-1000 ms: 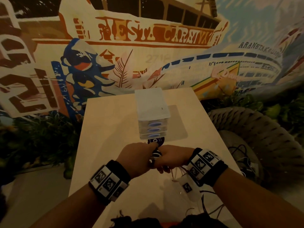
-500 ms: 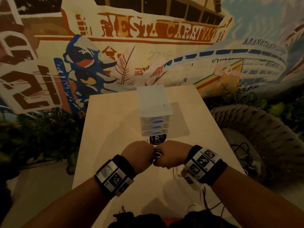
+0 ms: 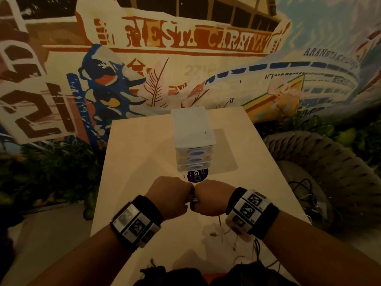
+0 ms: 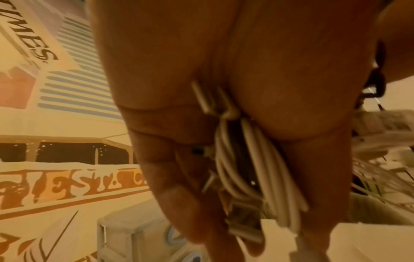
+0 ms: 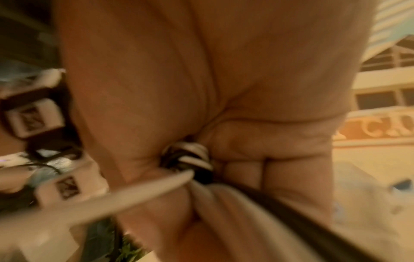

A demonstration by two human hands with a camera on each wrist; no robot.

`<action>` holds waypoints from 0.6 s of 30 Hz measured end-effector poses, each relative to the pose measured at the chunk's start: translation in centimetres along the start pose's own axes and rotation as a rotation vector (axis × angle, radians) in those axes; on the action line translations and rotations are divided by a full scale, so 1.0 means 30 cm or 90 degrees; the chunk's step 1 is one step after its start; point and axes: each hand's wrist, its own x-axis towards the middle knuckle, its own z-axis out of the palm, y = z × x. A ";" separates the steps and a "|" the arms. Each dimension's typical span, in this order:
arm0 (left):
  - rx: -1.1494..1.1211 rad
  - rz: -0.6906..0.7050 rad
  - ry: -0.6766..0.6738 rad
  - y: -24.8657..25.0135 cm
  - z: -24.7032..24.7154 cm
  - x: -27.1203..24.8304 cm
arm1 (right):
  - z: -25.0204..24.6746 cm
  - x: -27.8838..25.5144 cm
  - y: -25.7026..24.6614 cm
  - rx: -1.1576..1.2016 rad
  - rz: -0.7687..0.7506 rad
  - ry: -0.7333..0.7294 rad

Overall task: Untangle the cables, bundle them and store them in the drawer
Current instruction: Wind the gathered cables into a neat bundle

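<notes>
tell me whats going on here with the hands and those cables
A person is bundling cables over a light wooden table. The left hand and right hand are pressed knuckle to knuckle, each with a closed grip on the same coiled bundle of white and black cables, held in front of a small white drawer unit. All three of its drawers look closed, so nothing from this bundle is stored yet. More loose cables trail on the table near the right wrist.

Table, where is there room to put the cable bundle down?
The table is bare left of the drawer box, out to its left edge, and also between the box and the right edge. It is crowded near the person: loose cables lie under the right hand, and a dark sticker sits before the box.
</notes>
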 end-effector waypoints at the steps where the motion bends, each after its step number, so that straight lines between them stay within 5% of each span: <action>1: -0.015 -0.002 0.020 -0.007 0.001 -0.002 | -0.006 -0.003 0.008 0.016 0.012 -0.013; 7: -0.243 -0.059 0.220 -0.119 0.015 -0.034 | -0.058 -0.067 0.119 0.285 0.067 0.021; 11: -0.498 -0.072 0.171 -0.155 0.068 -0.038 | -0.088 -0.096 0.152 0.475 0.052 0.087; 18: -0.645 0.051 0.039 -0.069 0.061 0.011 | -0.103 -0.108 0.060 0.638 -0.066 0.034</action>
